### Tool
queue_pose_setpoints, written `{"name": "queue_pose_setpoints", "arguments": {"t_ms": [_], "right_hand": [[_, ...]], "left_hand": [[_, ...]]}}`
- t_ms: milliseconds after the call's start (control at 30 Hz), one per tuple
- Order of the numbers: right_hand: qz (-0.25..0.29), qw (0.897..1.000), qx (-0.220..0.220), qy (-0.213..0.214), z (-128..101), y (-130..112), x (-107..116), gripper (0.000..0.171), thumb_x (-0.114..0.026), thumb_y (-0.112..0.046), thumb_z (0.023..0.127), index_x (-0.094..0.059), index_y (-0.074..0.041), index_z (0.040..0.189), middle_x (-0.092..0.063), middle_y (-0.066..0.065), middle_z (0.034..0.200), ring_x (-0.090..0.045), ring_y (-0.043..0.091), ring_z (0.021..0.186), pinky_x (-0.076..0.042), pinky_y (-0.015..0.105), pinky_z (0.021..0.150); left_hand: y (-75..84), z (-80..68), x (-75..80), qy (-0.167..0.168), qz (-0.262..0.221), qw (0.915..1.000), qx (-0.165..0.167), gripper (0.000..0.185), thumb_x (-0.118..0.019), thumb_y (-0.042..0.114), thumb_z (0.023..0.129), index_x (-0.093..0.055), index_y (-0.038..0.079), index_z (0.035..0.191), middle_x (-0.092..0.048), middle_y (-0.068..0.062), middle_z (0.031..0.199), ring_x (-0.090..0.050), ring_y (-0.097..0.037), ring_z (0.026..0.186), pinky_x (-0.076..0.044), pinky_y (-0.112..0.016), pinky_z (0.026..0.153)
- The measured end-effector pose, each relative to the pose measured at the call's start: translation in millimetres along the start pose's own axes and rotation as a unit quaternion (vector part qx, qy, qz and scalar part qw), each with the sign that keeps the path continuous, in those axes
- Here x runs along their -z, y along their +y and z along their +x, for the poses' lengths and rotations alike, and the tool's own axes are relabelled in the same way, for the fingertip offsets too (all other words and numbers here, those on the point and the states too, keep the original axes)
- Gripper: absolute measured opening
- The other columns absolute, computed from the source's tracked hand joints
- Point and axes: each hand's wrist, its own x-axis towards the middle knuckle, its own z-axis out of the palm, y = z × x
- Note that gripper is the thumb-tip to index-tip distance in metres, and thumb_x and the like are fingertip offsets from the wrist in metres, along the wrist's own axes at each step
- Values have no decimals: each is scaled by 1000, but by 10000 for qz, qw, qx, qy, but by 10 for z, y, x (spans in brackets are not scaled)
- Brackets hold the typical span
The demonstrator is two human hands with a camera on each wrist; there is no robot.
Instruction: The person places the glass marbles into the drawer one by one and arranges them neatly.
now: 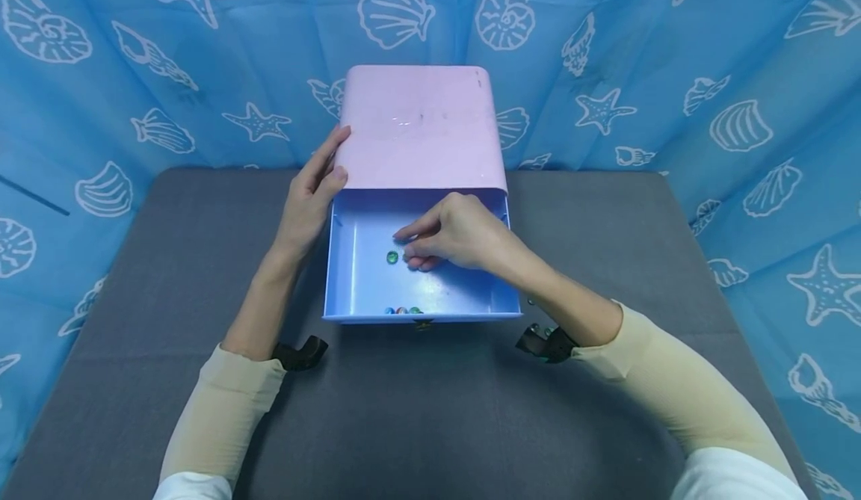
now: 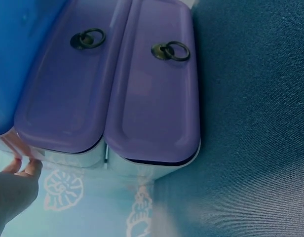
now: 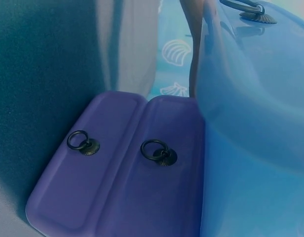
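Observation:
In the head view, a small pink-topped drawer cabinet [image 1: 420, 126] has its top blue drawer [image 1: 350, 261] pulled out. My left hand [image 1: 306, 205] rests against the cabinet's left side, fingers and thumb fairly straight; its fingertips also show in the left wrist view. Inside the drawer, my right hand [image 1: 464, 235] has bent fingers, with thumb and index tips close together. Whether something sits between them is unclear. A green marble [image 1: 392, 257] lies just left of those fingertips. Several coloured marbles [image 1: 401, 310] lie along the drawer's front wall.
Two shut purple drawers [image 2: 154, 98] with ring pulls [image 3: 154, 150] sit below the open drawer. Small glassy round things [image 1: 535, 328] appear by the right wrist's black strap [image 1: 545, 344]. A grey cloth [image 1: 430, 410] covers the table; a blue shell-print curtain [image 1: 269, 59] hangs behind.

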Motion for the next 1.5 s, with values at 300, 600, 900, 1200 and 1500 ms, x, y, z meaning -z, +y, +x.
{"name": "queue_pose_setpoints", "arguments": {"t_ms": [300,600,900,1200,1500], "right_hand": [[407,9990,189,64,-40,-4,32,17,-72,-11,91,-78,-5,106,-76,2,81,-74,17,73,-59,30,68],[1066,9907,769,353,-207,-20,139,21,-72,-11,91,-76,0,109,-76,6,89,-74,24,79,-59,33,73],[1493,9799,1130,683,-352,53,261,24,-73,-10,91,-74,3,110,-76,8,96,-74,27,83,-59,37,75],[1698,9734,1206,953,-500,253,358,25,-71,-9,92,-71,7,112,-75,13,98,-73,28,81,-59,39,76],[1796,9648,1468,1240,-667,513,490,26,-71,-5,90,-69,11,110,-74,16,97,-73,24,79,-59,38,74]], "left_hand": [[-10,-12,0,-32,-59,10000,-25,53,-49,16,100,-41,9,152,-30,-2,161,-24,-16,149,-20,-37,120],[-24,-17,10,-27,-6,9999,-147,55,-50,18,99,-41,9,152,-31,-2,161,-24,-17,149,-20,-39,120],[-32,-10,13,-12,-63,9997,-252,55,-51,17,99,-41,8,152,-31,-5,161,-23,-18,149,-19,-38,120],[-36,2,7,-27,-16,9997,-224,54,-49,16,99,-40,7,152,-30,-4,161,-23,-17,149,-19,-38,120],[-21,1,-3,45,-62,9997,-243,53,-49,15,99,-41,6,151,-32,-5,160,-24,-18,149,-19,-37,120]]}}
